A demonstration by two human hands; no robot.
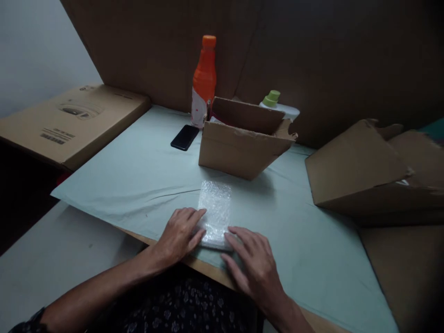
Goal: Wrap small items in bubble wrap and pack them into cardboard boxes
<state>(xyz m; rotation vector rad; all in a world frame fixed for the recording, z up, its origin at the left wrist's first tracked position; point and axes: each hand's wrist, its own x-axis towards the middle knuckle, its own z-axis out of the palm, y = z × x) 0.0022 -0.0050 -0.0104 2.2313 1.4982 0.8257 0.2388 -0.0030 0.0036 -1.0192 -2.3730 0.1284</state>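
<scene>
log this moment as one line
left hand: at left edge of bubble wrap | right hand: at its right edge | bubble wrap: on pale cloth | open cardboard box: beyond it

LEGIBLE TEXT: none | 10 o'clock: box [74, 124], bearing line drawing [80, 109], corner mark [86, 88] and print lines [57, 136], all too small to read | 11 o'clock: bottle [205, 76], pale label [198, 108], lettering unreadable

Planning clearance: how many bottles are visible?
2: an orange plastic bottle beside the black phone; a white green-capped bottle behind the open brown cardboard box. Others may be hidden.
</scene>
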